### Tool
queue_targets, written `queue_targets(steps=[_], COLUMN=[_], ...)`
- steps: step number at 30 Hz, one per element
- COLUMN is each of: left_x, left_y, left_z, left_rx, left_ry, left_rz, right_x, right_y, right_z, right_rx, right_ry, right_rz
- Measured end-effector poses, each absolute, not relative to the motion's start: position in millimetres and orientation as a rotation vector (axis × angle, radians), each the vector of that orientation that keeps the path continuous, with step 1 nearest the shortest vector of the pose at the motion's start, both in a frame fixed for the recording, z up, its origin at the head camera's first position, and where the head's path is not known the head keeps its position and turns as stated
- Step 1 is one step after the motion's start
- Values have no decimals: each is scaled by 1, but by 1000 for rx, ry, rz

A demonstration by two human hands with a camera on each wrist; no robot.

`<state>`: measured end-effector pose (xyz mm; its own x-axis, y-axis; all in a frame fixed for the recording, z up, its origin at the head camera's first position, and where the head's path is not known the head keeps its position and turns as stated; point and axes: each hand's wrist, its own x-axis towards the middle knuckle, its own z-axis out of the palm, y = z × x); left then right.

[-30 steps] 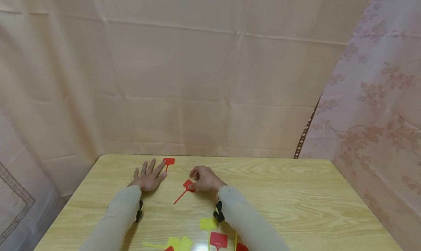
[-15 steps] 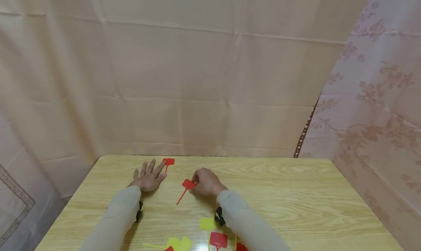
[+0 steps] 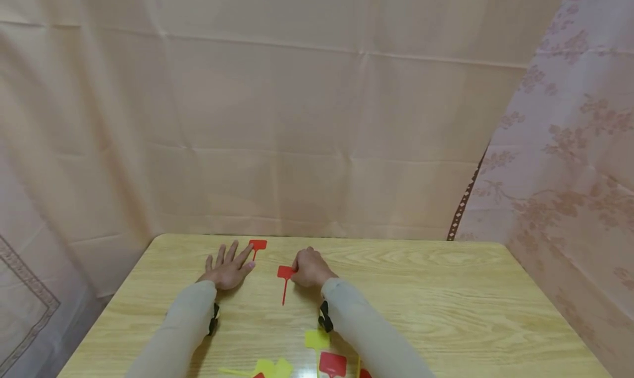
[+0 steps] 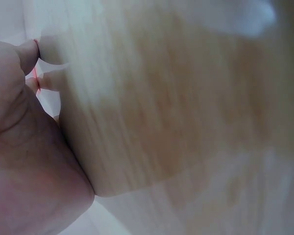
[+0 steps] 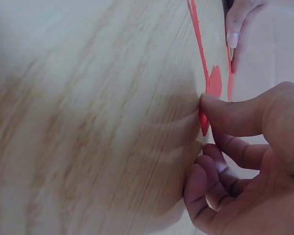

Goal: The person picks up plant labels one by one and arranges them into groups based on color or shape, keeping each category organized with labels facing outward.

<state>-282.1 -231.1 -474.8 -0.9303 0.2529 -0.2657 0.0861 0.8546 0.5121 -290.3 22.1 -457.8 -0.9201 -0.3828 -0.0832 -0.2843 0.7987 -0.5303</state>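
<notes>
Remotely, I find the right hand (image 3: 311, 269) pinching one red tag (image 3: 284, 271) by its head, presumably for control, short of the far edge of the bench (image 3: 421, 279). The left hand (image 3: 228, 272), fingers spread, touches a second red tag (image 3: 259, 244) near that edge, apparently steadying it.

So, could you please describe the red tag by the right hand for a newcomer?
On the wood-grain table, find the right hand. It pinches a red tag whose thin stem points toward the person. Only this tag is pinched; the farther red tag lies by the spread left hand.
</notes>
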Motion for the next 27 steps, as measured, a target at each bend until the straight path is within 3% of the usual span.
queue_targets(steps=[15,27], left_x=[-281,-285], left_y=[-229,-233], left_z=[-470,-478], left_rx=[236,240], left_ry=[2713,2705], left_rz=[672,703], right_x=[-288,-292], right_y=[17,13], right_z=[-454,-455], right_rx=[-701,-604], right_ry=[2760,2689], right_rz=[-689,-746])
